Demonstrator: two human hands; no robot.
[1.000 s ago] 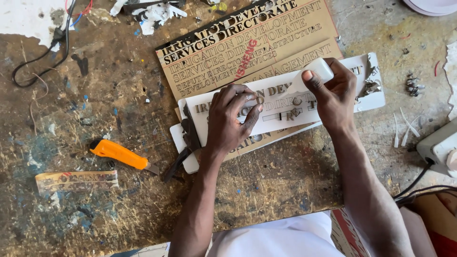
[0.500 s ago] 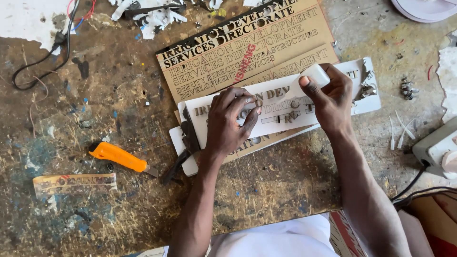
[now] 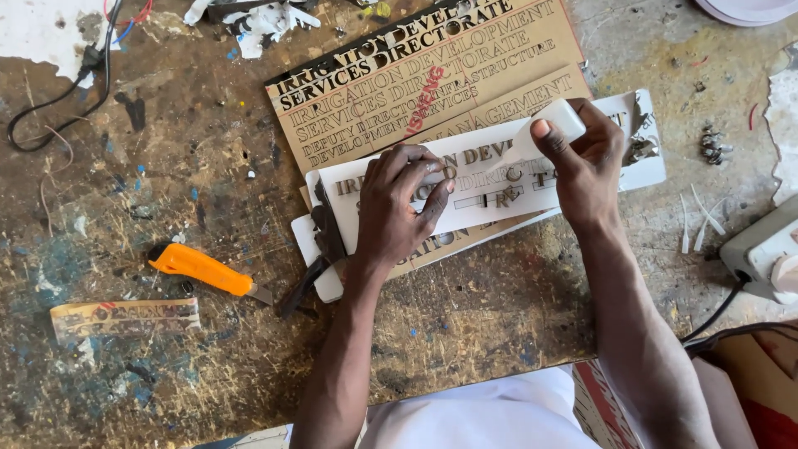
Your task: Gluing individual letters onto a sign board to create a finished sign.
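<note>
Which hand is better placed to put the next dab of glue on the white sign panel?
Probably the right hand: it already holds the small white glue bottle, nozzle tilted down toward the white sign panel. The left hand is pressing flat on the panel.

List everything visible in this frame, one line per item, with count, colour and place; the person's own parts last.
white sign plate: one, white, centre, under both hands
squeeze bottle: one, white, in right hand, nozzle down toward the plate
brown sign boards: a stack, tan with dark lettering, top centre
utility knife: one, orange, left of centre
tape strip: one, yellowish, lower left
cables: dark, top left
power strip: one, white, right edge
workbench: one, brown, scarred, paint-flecked
left hand: pressing on the plate
right hand: gripping the bottle
</note>
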